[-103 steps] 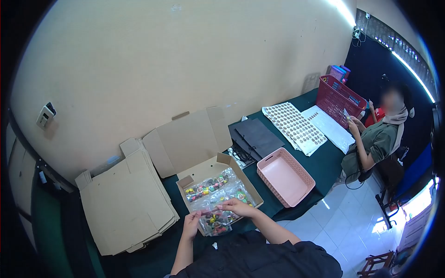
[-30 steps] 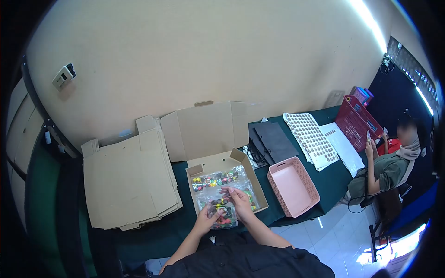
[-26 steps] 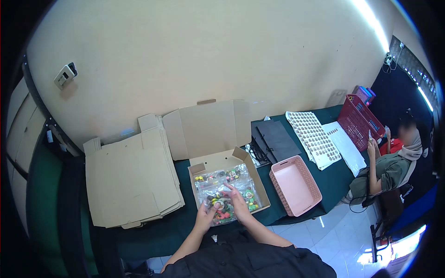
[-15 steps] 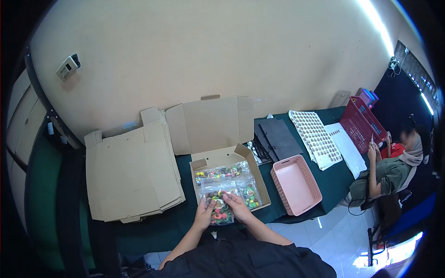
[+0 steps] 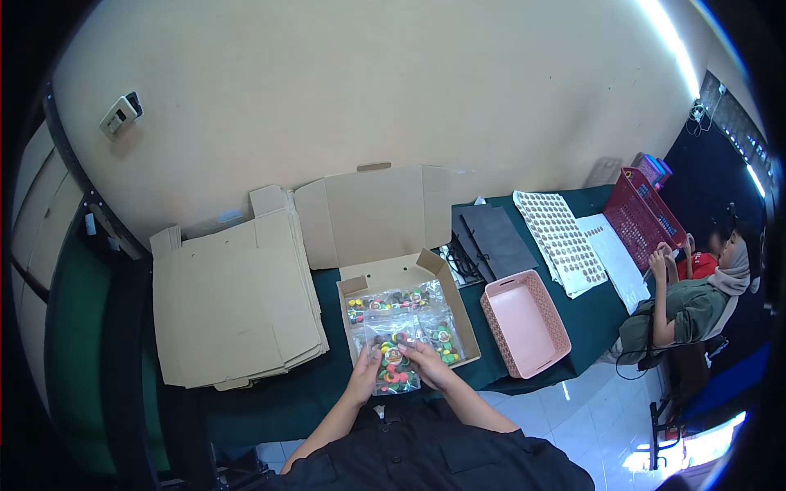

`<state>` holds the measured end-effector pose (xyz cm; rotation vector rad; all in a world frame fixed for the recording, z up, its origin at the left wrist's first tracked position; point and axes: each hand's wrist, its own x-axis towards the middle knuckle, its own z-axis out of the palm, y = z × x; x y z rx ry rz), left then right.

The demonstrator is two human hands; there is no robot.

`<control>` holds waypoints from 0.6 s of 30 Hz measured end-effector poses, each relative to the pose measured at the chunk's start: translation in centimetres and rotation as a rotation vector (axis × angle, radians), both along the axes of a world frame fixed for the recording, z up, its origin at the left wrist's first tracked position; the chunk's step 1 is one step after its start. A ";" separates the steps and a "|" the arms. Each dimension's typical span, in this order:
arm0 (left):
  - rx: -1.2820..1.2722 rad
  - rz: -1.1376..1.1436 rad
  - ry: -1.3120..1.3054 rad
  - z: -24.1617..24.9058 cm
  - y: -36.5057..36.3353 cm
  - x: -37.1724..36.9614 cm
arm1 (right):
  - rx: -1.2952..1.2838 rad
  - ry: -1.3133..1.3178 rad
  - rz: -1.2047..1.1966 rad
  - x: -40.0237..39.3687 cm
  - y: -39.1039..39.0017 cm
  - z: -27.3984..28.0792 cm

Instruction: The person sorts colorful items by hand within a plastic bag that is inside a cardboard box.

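A clear plastic bag of colourful candies [image 5: 396, 378] with a round sticker on its front is held upright between my two hands. My left hand [image 5: 365, 375] grips its left edge, and my right hand [image 5: 427, 365] grips the right edge with the thumb near the sticker. Just beyond is an open cardboard box [image 5: 468, 331], its lid [image 5: 372, 213] raised toward the wall. Inside lie more candy bags [image 5: 443, 337], one on the right and others along the back; the held bag hides part of the box's front.
Flattened cardboard boxes [image 5: 233, 303] are stacked at the left. To the right stand a pink basket [image 5: 526, 325], black folded bags [image 5: 495, 241], sticker sheets [image 5: 561, 241] and a red basket [image 5: 643, 209]. Two people sit at the far right, one in a green sleeve [image 5: 667, 307].
The held bag has shifted slightly right, and my right thumb has moved off the middle, leaving the sticker more visible. The person in green has shifted their hands.
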<state>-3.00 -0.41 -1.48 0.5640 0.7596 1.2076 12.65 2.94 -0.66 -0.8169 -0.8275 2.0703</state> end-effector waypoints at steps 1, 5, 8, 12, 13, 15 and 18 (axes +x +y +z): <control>0.001 0.001 0.000 0.4 -0.1 0.2 | 0.039 -0.043 -0.007 0.1 -0.1 0.3; 0.150 -0.083 0.288 0.6 -0.4 0.5 | 0.287 -0.258 -0.077 -0.4 -0.5 1.3; 0.227 -0.116 0.252 -0.1 -0.6 0.1 | 0.281 -0.258 -0.164 -1.1 -0.9 2.3; 0.256 -0.110 0.293 1.4 -0.6 0.0 | 0.244 -0.198 -0.105 -1.3 -0.8 2.8; 0.251 -0.107 0.292 2.0 -0.6 0.0 | 0.240 -0.198 -0.101 -1.3 -0.8 3.2; 0.212 -0.081 0.300 2.7 -0.8 0.2 | 0.384 -0.371 -0.087 -1.5 -0.9 3.5; 0.332 -0.057 0.339 2.6 -0.6 0.3 | 0.250 -0.201 -0.137 -1.6 -0.8 2.3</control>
